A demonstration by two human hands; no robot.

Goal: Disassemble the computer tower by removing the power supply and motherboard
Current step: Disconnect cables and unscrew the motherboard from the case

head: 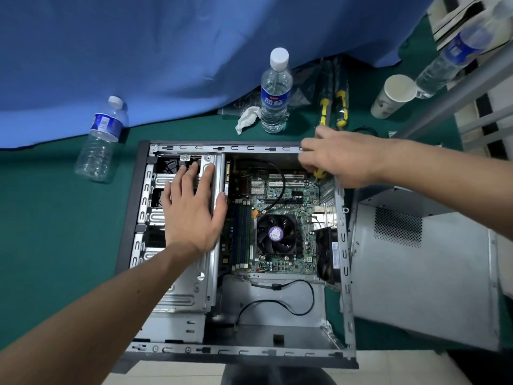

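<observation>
Motherboard [277, 218] between hands: left hand [191, 207] flat, released, on drive cage [177, 290]; right hand [341, 159] nearer far-right corner, grasping yellow-handled screwdriver [319, 173].

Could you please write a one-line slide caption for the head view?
Left hand steadies the open computer case while the right hand holds a yellow-handled screwdriver over the motherboard.

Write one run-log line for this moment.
left hand: flat on drive cage | right hand: grips yellow screwdriver | motherboard: in case
</observation>
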